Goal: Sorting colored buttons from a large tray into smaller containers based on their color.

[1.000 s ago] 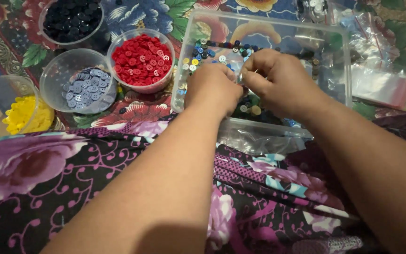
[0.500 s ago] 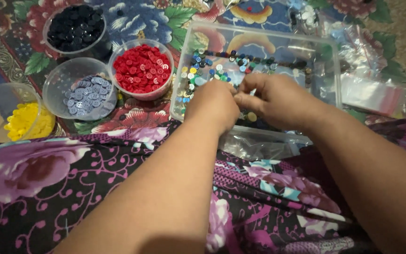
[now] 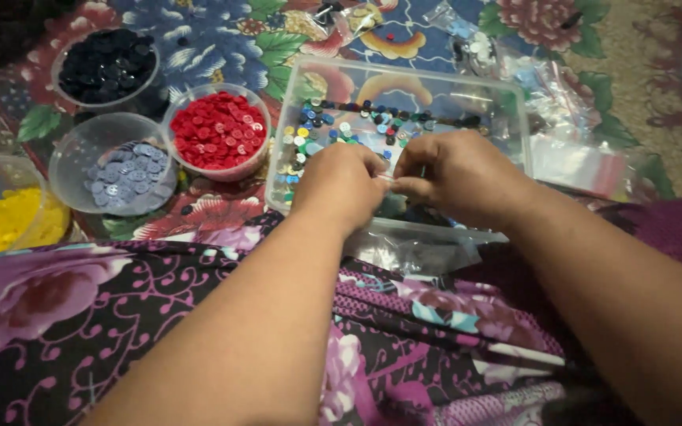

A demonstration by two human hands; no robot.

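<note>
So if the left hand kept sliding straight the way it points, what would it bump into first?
Probably the mixed coloured buttons lying in the clear plastic tray, just beyond the left hand. After them comes the tray's far wall, though depth is hard to judge.

Both forearms bare, no sleeves, left hand (image 3: 339,183) and right hand (image 3: 458,175) ringless; lap garment (image 3: 120,315) dark, pink-purple floral.

Round bowls (image 3: 219,130) crowd left of clear bin (image 3: 515,110); plastic bags (image 3: 586,162) block right.
</note>
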